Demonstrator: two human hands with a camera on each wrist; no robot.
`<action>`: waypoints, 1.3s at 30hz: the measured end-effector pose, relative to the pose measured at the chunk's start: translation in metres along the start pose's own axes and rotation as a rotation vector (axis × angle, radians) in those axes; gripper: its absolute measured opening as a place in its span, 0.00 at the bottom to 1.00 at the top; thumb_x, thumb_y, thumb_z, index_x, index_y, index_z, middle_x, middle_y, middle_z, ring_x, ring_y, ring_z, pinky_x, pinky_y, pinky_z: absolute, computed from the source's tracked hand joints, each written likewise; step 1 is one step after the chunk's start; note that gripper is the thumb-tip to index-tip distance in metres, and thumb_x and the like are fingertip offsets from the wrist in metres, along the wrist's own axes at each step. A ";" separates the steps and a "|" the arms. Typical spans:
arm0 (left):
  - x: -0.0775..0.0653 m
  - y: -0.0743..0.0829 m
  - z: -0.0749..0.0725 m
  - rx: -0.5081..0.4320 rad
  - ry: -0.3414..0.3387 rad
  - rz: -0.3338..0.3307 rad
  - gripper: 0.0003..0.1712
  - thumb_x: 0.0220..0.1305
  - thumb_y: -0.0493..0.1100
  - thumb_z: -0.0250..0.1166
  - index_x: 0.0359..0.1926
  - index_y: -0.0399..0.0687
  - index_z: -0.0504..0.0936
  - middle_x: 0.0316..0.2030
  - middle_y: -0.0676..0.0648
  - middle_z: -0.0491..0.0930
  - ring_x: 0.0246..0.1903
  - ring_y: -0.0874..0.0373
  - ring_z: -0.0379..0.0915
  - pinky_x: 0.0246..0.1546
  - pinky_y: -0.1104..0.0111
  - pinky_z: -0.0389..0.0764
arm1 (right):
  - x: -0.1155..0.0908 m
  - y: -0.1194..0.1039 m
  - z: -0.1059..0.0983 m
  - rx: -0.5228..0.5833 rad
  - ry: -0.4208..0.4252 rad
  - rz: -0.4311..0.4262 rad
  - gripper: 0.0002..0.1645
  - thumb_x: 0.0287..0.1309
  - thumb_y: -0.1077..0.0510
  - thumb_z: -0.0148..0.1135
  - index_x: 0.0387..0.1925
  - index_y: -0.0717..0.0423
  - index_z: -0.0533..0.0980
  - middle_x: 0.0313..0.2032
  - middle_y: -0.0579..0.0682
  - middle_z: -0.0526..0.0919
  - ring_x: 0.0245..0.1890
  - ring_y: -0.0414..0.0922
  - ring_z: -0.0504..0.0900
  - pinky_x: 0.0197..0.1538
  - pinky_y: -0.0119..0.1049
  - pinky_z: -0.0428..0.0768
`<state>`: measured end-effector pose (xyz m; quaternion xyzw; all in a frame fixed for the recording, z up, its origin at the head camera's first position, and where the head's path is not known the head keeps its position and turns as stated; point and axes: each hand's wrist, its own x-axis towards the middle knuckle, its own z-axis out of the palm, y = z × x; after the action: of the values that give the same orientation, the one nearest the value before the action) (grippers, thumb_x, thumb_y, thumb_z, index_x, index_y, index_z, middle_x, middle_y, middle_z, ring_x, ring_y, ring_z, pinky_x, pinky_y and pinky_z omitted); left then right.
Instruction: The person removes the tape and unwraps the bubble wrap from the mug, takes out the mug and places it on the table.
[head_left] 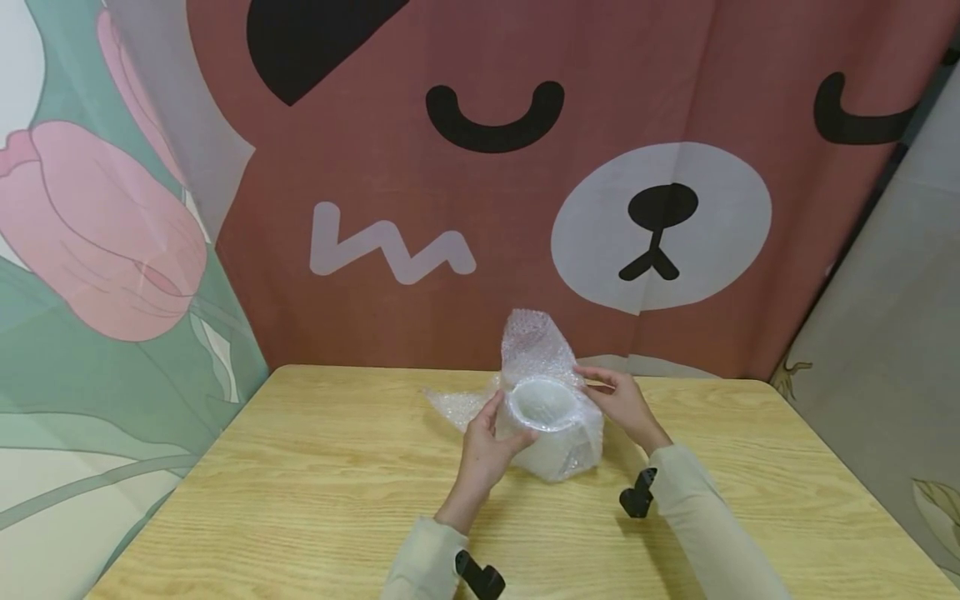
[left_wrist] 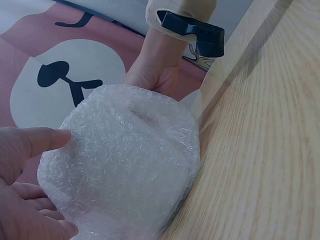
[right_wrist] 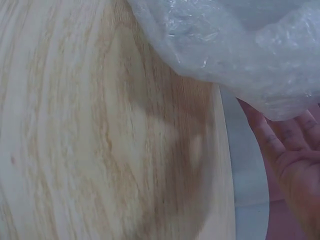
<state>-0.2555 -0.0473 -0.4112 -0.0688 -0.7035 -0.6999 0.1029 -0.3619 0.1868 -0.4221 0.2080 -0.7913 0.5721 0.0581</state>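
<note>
Your left hand (head_left: 480, 457) grips the round whitish object (head_left: 546, 406), sides already in clear bubble wrap (head_left: 534, 343), loose flaps remaining, while your right hand (head_left: 628, 410) touches the wrap, pinch unclear.

The head view looks from above the near side, forward and somewhat down across the tabletop (head_left: 315, 500) to the printed curtain (head_left: 510, 208), the most distant of the three. The left wrist view is close and rolled sideways, the tabletop standing along its right; it faces past the left grip (left_wrist: 22, 212) and the bubble wrap (left_wrist: 125, 160) toward the right sleeve (left_wrist: 197, 7). The right wrist view, also tipped over, is near enough that its upper edge crops the bubble wrap, with the right grip (right_wrist: 297, 165) at its right edge. All three share bubble wrap and tabletop; head and left wrist also share the curtain's pale muzzle (head_left: 720, 242)
</note>
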 end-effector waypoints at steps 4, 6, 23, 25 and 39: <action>0.001 -0.002 0.000 0.015 0.004 -0.009 0.46 0.49 0.30 0.74 0.68 0.27 0.61 0.68 0.32 0.59 0.69 0.39 0.50 0.68 0.53 0.53 | -0.001 0.001 0.001 0.059 -0.008 0.057 0.23 0.65 0.67 0.58 0.61 0.66 0.73 0.61 0.64 0.72 0.60 0.59 0.71 0.51 0.32 0.78; 0.002 -0.002 0.000 0.022 0.002 -0.016 0.47 0.49 0.31 0.74 0.68 0.27 0.61 0.68 0.33 0.59 0.69 0.39 0.50 0.68 0.54 0.53 | -0.002 0.002 0.001 0.074 -0.008 0.082 0.23 0.66 0.66 0.58 0.61 0.65 0.72 0.62 0.64 0.71 0.61 0.58 0.70 0.52 0.33 0.78; 0.001 -0.001 0.000 0.010 0.007 -0.005 0.45 0.49 0.30 0.74 0.67 0.26 0.62 0.68 0.32 0.59 0.69 0.38 0.50 0.68 0.53 0.52 | -0.002 0.015 0.005 0.241 0.010 0.288 0.25 0.70 0.63 0.52 0.66 0.64 0.66 0.62 0.64 0.71 0.49 0.40 0.78 0.46 0.31 0.80; 0.001 -0.002 0.000 0.011 0.005 -0.003 0.45 0.49 0.30 0.74 0.67 0.25 0.62 0.68 0.32 0.59 0.68 0.38 0.50 0.68 0.53 0.53 | -0.003 0.015 0.004 0.260 0.004 0.309 0.26 0.71 0.61 0.52 0.68 0.63 0.65 0.60 0.63 0.72 0.45 0.39 0.79 0.44 0.31 0.81; 0.001 -0.003 0.001 0.019 0.009 -0.007 0.45 0.49 0.30 0.74 0.66 0.26 0.62 0.67 0.32 0.60 0.68 0.37 0.52 0.67 0.53 0.54 | -0.006 0.017 0.006 0.326 0.011 0.372 0.29 0.69 0.57 0.56 0.67 0.62 0.65 0.45 0.45 0.82 0.37 0.38 0.81 0.38 0.31 0.82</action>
<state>-0.2569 -0.0467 -0.4134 -0.0623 -0.7099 -0.6938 0.1044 -0.3627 0.1875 -0.4409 0.0621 -0.7128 0.6942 -0.0783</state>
